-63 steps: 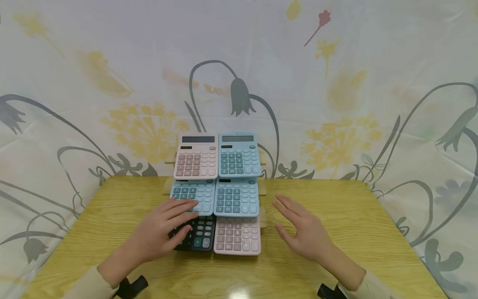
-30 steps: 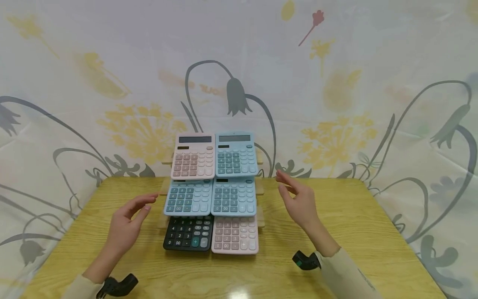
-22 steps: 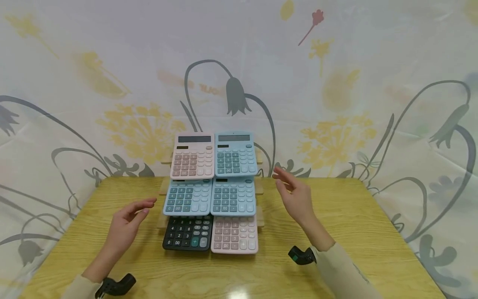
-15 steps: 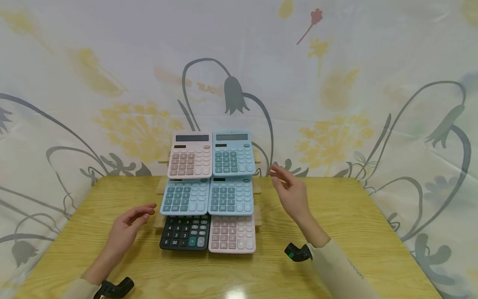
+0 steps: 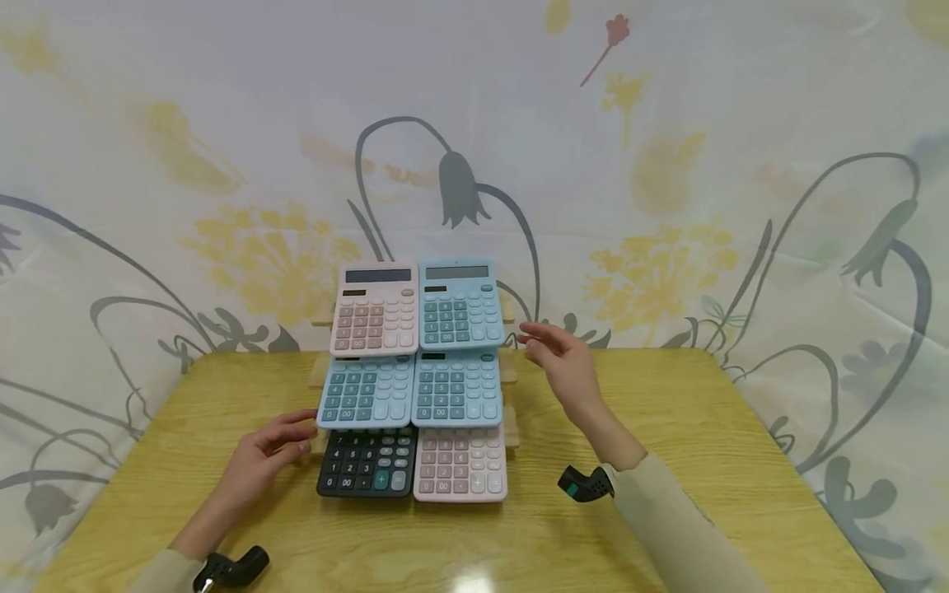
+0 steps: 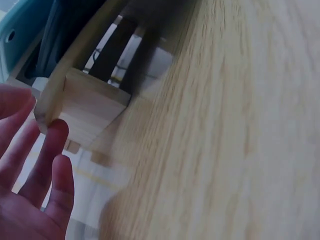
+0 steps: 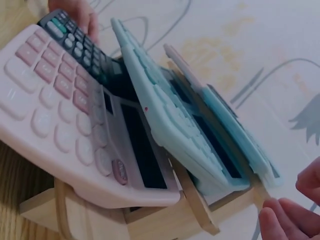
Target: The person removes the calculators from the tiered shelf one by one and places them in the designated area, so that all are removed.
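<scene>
Six-calculator display: a wooden rack point(image 5: 509, 424) holds several calculators in tilted rows. A pink calculator point(image 5: 376, 284) and a blue calculator point(image 5: 456, 284) fill the top row. Two blue calculators point(image 5: 456, 391) sit in the middle. A black calculator point(image 5: 366, 461) and another pink calculator point(image 5: 460, 463) occupy the bottom. My left hand point(image 5: 263, 453) is at the rack's left side; in the left wrist view its loosely bent fingertips meet the wooden edge point(image 6: 52, 95). Beside the rack's upper right end is my right hand point(image 5: 565, 366), fingers relaxed; whether they touch the wood cannot be told.
A yellowish wood-grain table point(image 5: 630, 420) carries the rack near its back edge. Behind it hangs a pale curtain point(image 5: 593, 165) printed with flowers. Each wrist wears a black camera point(image 5: 586, 484).
My left hand has left the front of the calculators and come to the rack's left side. My right hand has moved farther back and inward to the upper right end. The calculators keep their places.
</scene>
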`<state>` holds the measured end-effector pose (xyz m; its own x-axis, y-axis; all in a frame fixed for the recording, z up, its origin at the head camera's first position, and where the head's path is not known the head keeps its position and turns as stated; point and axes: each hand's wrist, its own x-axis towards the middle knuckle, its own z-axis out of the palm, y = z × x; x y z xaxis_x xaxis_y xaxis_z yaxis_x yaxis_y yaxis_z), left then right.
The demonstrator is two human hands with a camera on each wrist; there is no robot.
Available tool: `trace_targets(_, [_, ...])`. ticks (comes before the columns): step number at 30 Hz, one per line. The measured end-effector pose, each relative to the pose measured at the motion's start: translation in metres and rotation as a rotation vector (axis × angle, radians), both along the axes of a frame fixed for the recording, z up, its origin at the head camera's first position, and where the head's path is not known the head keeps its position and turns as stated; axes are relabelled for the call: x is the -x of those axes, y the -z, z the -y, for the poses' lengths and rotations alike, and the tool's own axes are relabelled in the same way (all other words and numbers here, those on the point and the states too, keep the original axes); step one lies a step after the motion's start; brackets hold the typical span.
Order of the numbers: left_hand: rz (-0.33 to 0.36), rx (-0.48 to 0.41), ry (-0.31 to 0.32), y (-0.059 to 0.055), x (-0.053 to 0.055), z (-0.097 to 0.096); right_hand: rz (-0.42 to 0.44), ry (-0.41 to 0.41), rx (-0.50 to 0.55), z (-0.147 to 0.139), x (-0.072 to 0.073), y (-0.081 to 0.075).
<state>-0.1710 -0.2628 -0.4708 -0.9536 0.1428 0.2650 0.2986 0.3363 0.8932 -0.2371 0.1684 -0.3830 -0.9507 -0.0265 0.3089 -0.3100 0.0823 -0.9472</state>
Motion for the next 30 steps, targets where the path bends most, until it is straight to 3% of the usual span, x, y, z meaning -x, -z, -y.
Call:
trace_targets(7, [-0.055, -0.007, 0.036, 0.005, 0.005, 0.002, 0.077, -0.038, 0.049, 0.009, 0.004, -0.003])
trace_targets(13, [-0.063, 0.017, 0.029, 0.008, 0.012, 0.0, 0.097, -0.028, 0.055, 0.016, 0.005, -0.002])
trace_targets(19, [-0.055, -0.012, 0.021, 0.01, 0.013, -0.001, 0.109, -0.036, 0.045, 0.023, 0.006, -0.003])
trace_targets(30, [-0.072, -0.052, 0.057, 0.011, 0.014, 0.002, 0.144, -0.029, 0.062, 0.027, 0.009, -0.007])
